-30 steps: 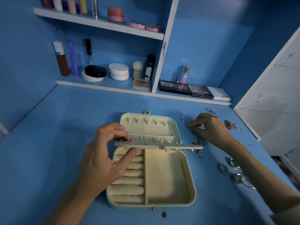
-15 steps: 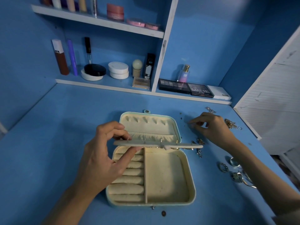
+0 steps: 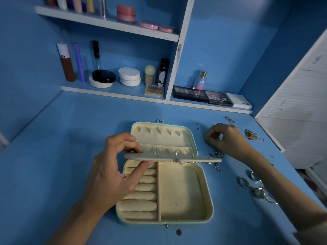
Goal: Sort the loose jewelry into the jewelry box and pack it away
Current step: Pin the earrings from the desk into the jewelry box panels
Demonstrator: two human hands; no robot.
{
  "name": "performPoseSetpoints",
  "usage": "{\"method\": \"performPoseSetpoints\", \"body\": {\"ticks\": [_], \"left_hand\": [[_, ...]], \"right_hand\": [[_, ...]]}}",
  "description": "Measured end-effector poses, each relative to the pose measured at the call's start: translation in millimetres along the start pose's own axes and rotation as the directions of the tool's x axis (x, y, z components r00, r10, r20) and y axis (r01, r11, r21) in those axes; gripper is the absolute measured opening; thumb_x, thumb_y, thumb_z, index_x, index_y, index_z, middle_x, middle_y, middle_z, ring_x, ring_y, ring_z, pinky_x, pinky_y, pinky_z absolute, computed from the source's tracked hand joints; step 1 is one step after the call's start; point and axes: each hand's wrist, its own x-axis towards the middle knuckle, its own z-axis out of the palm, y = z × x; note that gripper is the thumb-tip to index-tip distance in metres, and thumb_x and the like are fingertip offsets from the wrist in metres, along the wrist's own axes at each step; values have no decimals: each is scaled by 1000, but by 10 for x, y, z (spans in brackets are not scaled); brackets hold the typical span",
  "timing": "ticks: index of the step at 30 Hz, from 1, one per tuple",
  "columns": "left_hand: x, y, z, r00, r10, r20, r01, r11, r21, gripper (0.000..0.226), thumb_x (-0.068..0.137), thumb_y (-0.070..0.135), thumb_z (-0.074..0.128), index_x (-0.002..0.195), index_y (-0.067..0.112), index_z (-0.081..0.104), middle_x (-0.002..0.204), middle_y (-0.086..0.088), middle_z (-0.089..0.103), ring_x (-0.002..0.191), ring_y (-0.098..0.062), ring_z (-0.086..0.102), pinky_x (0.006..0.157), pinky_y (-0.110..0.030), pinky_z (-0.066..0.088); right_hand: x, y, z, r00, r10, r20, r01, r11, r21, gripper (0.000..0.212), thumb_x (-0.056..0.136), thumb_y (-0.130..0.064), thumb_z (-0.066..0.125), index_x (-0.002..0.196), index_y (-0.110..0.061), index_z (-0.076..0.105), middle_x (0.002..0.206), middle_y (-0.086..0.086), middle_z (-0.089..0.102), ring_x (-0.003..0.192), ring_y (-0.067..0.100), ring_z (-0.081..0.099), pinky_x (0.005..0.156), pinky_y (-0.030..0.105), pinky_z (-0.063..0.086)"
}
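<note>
On the blue bench [image 3: 58, 156], the left hand [image 3: 113, 172] comes in from the lower left and pinches the left end of a flat padded panel [image 3: 172, 158], thumb beneath and fingers above, holding it level over the open jewelry box [image 3: 210, 200]. Small hooks stand along the panel's top edge. The box lies flat mid-bench with its lid laid back away from the person. Its tray has a column of ring rolls [image 3: 141, 195] on the left and one plain compartment [image 3: 182, 191] on the right. Right of the lid, the right hand [image 3: 228, 138] has curled fingers, with thumb and forefinger drawn together at the bench; whether they pinch anything cannot be told. Loose jewelry lies further right: small earrings [image 3: 218, 154] just beside the panel's end, a gold chain [image 3: 252, 135] beyond the hand, and rings [image 3: 244, 182] nearer the person.
</note>
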Motion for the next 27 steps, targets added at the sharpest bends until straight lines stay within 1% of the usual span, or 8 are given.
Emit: {"method": "performPoseSetpoints", "body": {"ticks": [5, 7, 9, 12, 15, 18, 22, 27], "left_hand": [[-7, -7, -13, 1000, 7, 6, -7, 1000, -3, 52, 73, 30, 71, 113, 20, 39, 89, 11, 60, 87, 3, 60, 82, -8, 43], [-6, -6, -18, 1000, 6, 7, -6, 1000, 4, 50, 73, 29, 70, 111, 15, 40, 88, 11, 60, 87, 2, 59, 82, -8, 43], [2, -1, -20, 1000, 10, 6, -10, 1000, 17, 48, 73, 28, 69, 110, 13, 41, 86, 11, 60, 87, 2, 59, 82, -9, 43], [24, 24, -24, 1000, 26, 17, -27, 998, 57, 45, 74, 27, 67, 105, 3, 46, 88, 15, 55, 90, 8, 56, 82, -7, 42], [32, 45, -32, 999, 26, 20, -28, 995, 99, 42, 74, 27, 65, 97, -6, 54, 91, 23, 43, 94, 14, 52, 84, -3, 39], [21, 48, -33, 1000, 20, 15, -21, 996, 81, 43, 74, 27, 65, 107, 9, 44, 92, 12, 55, 88, 3, 56, 85, -3, 38], [15, 36, -36, 1000, 11, 13, -12, 996, 85, 45, 75, 29, 65, 110, 15, 41, 91, 9, 58, 82, -3, 59, 81, -5, 40], [12, 43, -33, 1000, 11, 1, -11, 997, 83, 43, 75, 28, 65, 109, 16, 41, 87, 8, 61, 80, -4, 59, 79, -8, 42]], "right_hand": [[17, -165, -52, 998, 53, -23, -49, 986, 158, 17, 80, -2, 66, 73, -18, 66, 76, 2, 68, 71, 17, 60, 63, 9, 42], [19, -355, -115, 998, 60, -21, -52, 960, 276, 24, 81, -3, 67, 70, -25, 66, 75, -5, 70, 72, 11, 60, 64, 11, 44], [3, -617, -193, 999, 24, 26, -33, 916, 400, 22, 82, -5, 67, 72, -24, 67, 76, -8, 70, 73, 9, 61, 70, 20, 48], [-18, -1013, -281, 980, -81, 181, -35, 828, 559, 6, 82, -13, 69, 79, -18, 71, 79, -1, 71, 75, 24, 62, 73, 33, 48], [-6, -1270, -297, 916, -211, 341, -63, 764, 642, 4, 82, -8, 68, 82, -12, 71, 75, -1, 69, 68, 13, 59, 66, 21, 46], [22, -1378, -268, 846, -297, 442, -86, 743, 664, 6, 82, -4, 66, 83, -8, 70, 77, 5, 68, 72, 17, 58, 69, 21, 47], [51, -1401, -243, 798, -337, 500, -113, 731, 673, 6, 83, -3, 64, 87, -3, 69, 77, 6, 68, 74, 19, 58, 71, 21, 49], [78, -1381, -212, 789, -331, 517, -142, 721, 678, 8, 81, -6, 66, 88, -2, 70, 79, 8, 67, 74, 21, 58, 71, 21, 49]]}}
